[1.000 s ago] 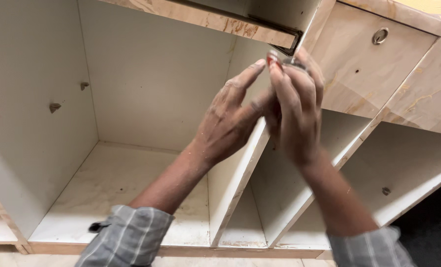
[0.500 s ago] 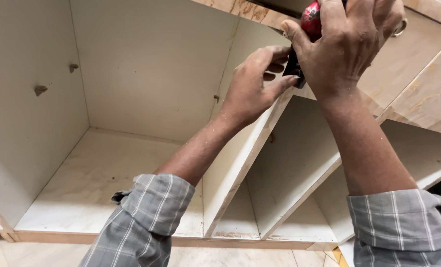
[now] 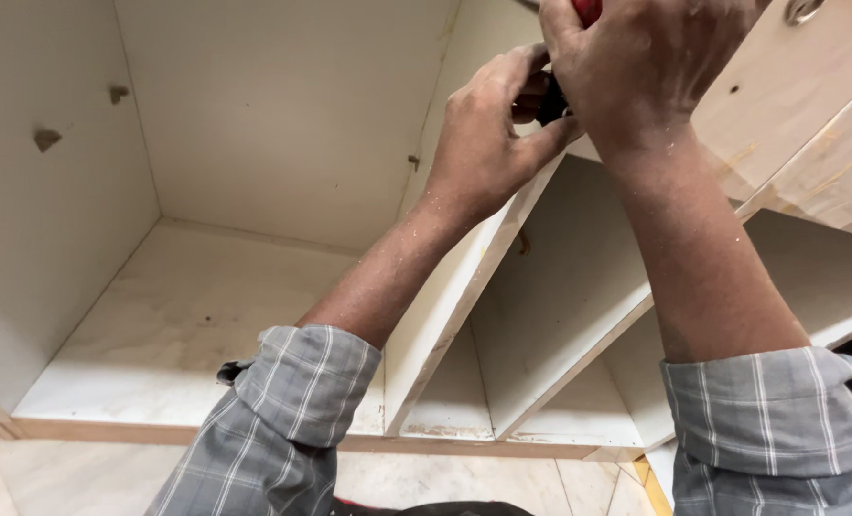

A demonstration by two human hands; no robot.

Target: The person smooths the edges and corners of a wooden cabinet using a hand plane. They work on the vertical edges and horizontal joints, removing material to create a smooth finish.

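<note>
Both my hands are raised at the upper edge of a white wooden cabinet (image 3: 254,172). My right hand (image 3: 650,67) is wrapped around a red-and-black tool handle (image 3: 586,10), mostly hidden by the fingers. Just below it, my left hand (image 3: 488,139) pinches the dark shaft of the tool (image 3: 550,103) near the top of the cabinet's upright divider panel (image 3: 445,306). Both forearms are dusted with white specks and wear rolled grey plaid sleeves.
The large left compartment has small shelf pegs (image 3: 46,139) on its side wall. Narrow compartments lie to the right of the divider. A pale drawer front with a round metal pull (image 3: 803,10) sits at top right. A small dark object (image 3: 230,371) lies by my left sleeve.
The view has closed in and the hands have risen toward the top of the frame. My right hand has shifted up and right onto the red handle; my left stays at the divider top.
</note>
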